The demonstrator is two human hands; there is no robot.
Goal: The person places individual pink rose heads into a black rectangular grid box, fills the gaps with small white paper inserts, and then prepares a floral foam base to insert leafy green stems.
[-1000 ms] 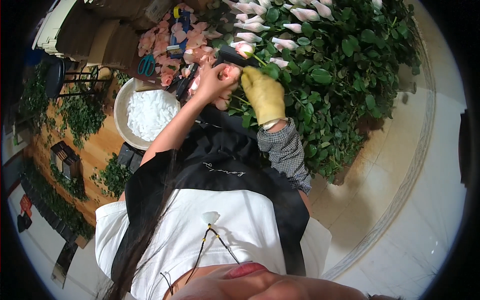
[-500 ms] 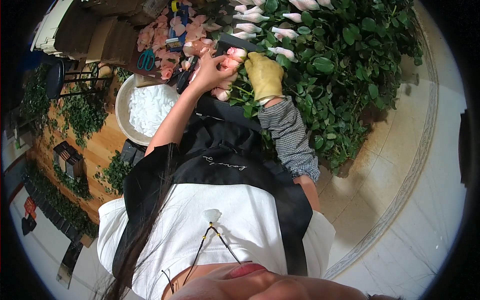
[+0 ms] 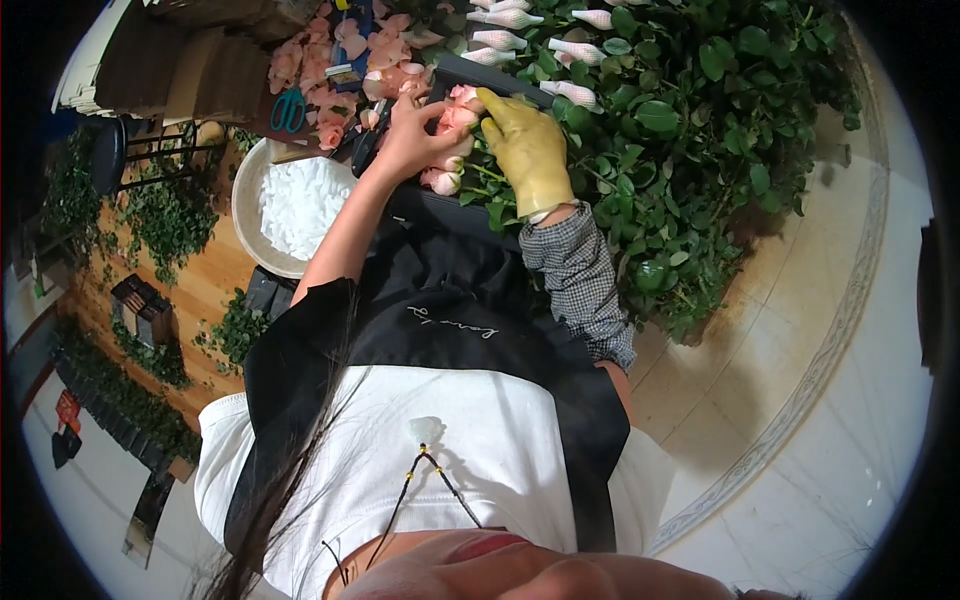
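Pale pink roses (image 3: 459,119) lie in a row in a dark tray (image 3: 450,215), their green stems running right. My bare left hand (image 3: 408,140) curls round the left side of the blooms, its thumb across them. My right hand (image 3: 528,155), in a yellow rubber glove and a checked sleeve, is at the right side of the same roses. Its index finger reaches to the top bloom, with the thumb apart from it. The left fingertips are partly hidden by petals.
Loose pink petals (image 3: 330,110) and teal-handled scissors (image 3: 289,111) lie beyond my left hand. A round tub (image 3: 243,205) of white pieces stands to the left. Rose foliage (image 3: 690,150) and several net-wrapped buds (image 3: 575,93) fill the right. Stacked cardboard (image 3: 205,85) stands at far left.
My right hand has gone from a closed shape to fingers reaching out over the top rose. My left hand stays at the roses, shifted slightly. The view has tilted a little.
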